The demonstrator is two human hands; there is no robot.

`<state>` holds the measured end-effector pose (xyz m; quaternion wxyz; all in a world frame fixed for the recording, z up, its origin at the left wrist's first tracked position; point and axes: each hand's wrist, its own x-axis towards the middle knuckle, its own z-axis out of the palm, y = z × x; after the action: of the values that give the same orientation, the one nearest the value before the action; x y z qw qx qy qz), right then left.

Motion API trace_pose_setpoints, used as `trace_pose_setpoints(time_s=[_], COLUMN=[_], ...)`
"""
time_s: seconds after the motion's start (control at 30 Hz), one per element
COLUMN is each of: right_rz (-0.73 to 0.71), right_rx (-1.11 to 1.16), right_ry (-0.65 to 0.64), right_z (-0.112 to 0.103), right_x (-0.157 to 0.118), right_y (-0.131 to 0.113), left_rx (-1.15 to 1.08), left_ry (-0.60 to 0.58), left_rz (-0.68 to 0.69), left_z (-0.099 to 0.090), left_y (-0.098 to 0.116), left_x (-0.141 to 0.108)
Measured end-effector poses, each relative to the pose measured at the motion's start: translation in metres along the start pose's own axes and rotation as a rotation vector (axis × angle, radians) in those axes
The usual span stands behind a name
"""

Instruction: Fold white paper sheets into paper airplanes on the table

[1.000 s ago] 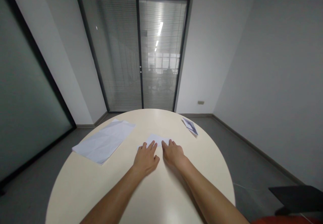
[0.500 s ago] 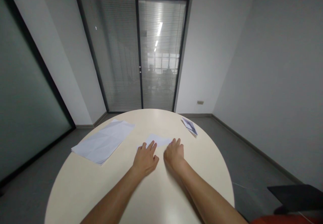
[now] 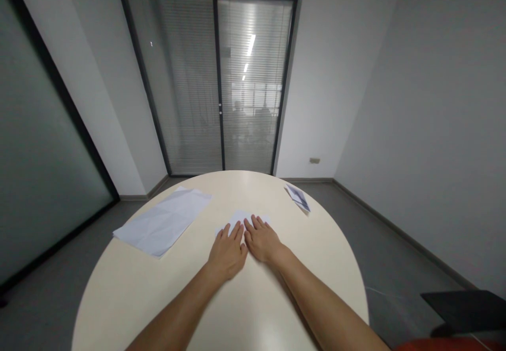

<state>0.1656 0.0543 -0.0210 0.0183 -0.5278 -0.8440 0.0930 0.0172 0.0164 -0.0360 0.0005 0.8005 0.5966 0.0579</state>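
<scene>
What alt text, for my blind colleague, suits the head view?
The left hand and right hand rest partly on small white paper atop a round cream table; large creased white paper lies left, smaller purple-patterned paper right.

Left grip (image 3: 228, 252) and right grip (image 3: 262, 240) touch small paper (image 3: 239, 215).

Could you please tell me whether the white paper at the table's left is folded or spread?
Spread: the white paper lies broad and flat, creases crossing its face.

Tabletop (image 3: 130, 288): round, cream, faintly glossy
Left side: large creased white paper (image 3: 166, 222), reaching the rim
Middle: small white paper (image 3: 239, 215), partly covered
Far right: folded printed paper (image 3: 298, 198), near the rim
</scene>
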Motion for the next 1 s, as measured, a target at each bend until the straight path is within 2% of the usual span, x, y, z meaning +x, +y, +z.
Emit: trace_pose_setpoints(time_s=[0.2,0.57,0.87,1.0], right_rz=[0.015,0.021,0.039,0.034], right_rx=[0.016,0.022,0.043,0.055], right_ry=[-0.035,-0.073,-0.081,-0.08], right_z=[-0.003,-0.008,-0.01,-0.009], right_x=[-0.001,-0.004,-0.003,-0.002], right_y=[-0.003,-0.003,-0.003,-0.001], left_rx=[0.032,0.206,0.199,0.229], left_ry=[-0.104,-0.057,-0.1,-0.112], left_rz=[-0.074,-0.29,-0.365,-0.322], left_z=[-0.001,-0.013,-0.022,-0.028], left_y=[0.002,0.025,0.028,0.028], left_x=[-0.008,-0.017,-0.016,-0.017])
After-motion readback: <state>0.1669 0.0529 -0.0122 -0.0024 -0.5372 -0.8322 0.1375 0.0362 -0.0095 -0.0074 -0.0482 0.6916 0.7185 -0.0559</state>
